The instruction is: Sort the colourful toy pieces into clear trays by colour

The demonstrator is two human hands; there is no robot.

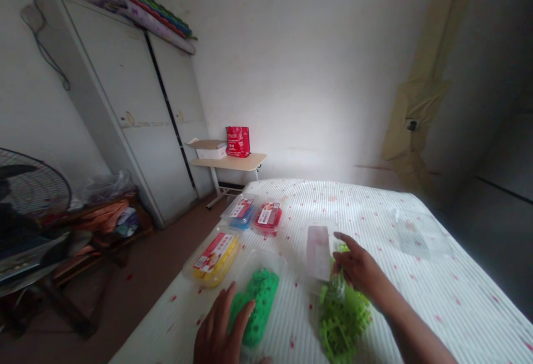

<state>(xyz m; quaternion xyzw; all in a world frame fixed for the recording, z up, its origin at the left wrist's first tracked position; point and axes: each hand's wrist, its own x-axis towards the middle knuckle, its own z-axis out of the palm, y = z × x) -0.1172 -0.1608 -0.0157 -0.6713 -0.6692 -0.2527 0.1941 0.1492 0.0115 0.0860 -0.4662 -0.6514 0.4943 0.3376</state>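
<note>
Now the left grip [219, 328] spreads wide over green pieces [262, 303]; whether the right grip [356, 267] holds the clear container [317, 253] beside it is unclear.

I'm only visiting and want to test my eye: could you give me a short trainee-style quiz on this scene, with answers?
1. Which hand is nearer the lime-green pieces?
2. True or false: the red bag stands on the floor.
3. Which labelled box lies nearest the left hand: A) blue, B) yellow, C) red?

Key:
1. The right hand.
2. False; it stands on the small table by the wall.
3. B, the yellow box.
</note>
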